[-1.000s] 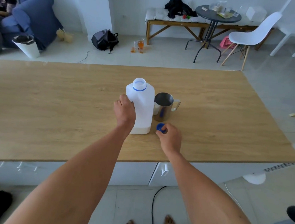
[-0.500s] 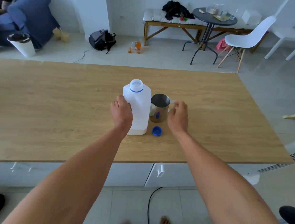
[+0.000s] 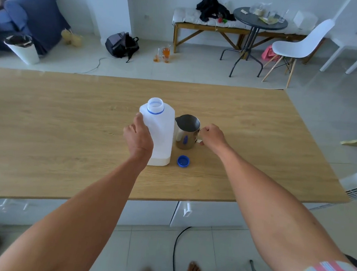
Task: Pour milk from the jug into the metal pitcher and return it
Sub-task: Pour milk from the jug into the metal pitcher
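My left hand [image 3: 138, 137] holds the open milk jug [image 3: 159, 131]. My right hand [image 3: 212, 136] pinches the metal pitcher [image 3: 186, 132] handle. The blue cap [image 3: 183, 161] lies on the table [image 3: 67, 126].

Bright even daylight, soft shadows, wide-angle edge bending, slight blur

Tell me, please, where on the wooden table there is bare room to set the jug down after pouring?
The wooden table is bare left of the left hand and right of the right hand. The far strip behind the milk jug is bare too. It is crowded mid-table: jug, metal pitcher and blue cap stand close together.
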### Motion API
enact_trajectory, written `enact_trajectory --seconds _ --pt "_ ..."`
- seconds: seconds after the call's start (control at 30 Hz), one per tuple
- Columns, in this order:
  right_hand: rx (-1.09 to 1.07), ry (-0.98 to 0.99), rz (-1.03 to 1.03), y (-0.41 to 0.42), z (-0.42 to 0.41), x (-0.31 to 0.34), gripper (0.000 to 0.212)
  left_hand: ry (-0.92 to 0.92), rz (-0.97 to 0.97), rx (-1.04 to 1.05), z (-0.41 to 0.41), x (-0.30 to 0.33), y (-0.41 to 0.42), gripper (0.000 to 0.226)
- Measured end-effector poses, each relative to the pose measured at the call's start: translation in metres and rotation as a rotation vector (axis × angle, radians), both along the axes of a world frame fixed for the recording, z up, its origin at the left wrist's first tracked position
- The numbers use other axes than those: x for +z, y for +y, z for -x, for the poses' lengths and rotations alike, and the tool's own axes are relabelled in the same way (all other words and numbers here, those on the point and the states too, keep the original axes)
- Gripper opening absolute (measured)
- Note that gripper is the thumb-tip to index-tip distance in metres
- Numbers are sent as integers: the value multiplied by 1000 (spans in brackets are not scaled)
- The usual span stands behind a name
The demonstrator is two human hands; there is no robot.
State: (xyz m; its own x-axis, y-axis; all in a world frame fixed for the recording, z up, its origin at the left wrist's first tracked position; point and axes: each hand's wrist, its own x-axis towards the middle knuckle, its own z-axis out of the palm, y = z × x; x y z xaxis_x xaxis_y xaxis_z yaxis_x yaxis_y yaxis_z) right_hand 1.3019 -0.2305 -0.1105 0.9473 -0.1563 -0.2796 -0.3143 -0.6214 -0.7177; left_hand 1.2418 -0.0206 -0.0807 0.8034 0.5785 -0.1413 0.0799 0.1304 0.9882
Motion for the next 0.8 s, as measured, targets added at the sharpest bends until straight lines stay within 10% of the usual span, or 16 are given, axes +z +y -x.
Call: enact_trajectory --seconds 0.2,0.8 --pt "-94 123 -414 8 18 -4 17 30 -57 52 -3 8 2 43" --pt "-164 119 -399 12 20 -7 22 350 -918 -405 -43 62 11 41"
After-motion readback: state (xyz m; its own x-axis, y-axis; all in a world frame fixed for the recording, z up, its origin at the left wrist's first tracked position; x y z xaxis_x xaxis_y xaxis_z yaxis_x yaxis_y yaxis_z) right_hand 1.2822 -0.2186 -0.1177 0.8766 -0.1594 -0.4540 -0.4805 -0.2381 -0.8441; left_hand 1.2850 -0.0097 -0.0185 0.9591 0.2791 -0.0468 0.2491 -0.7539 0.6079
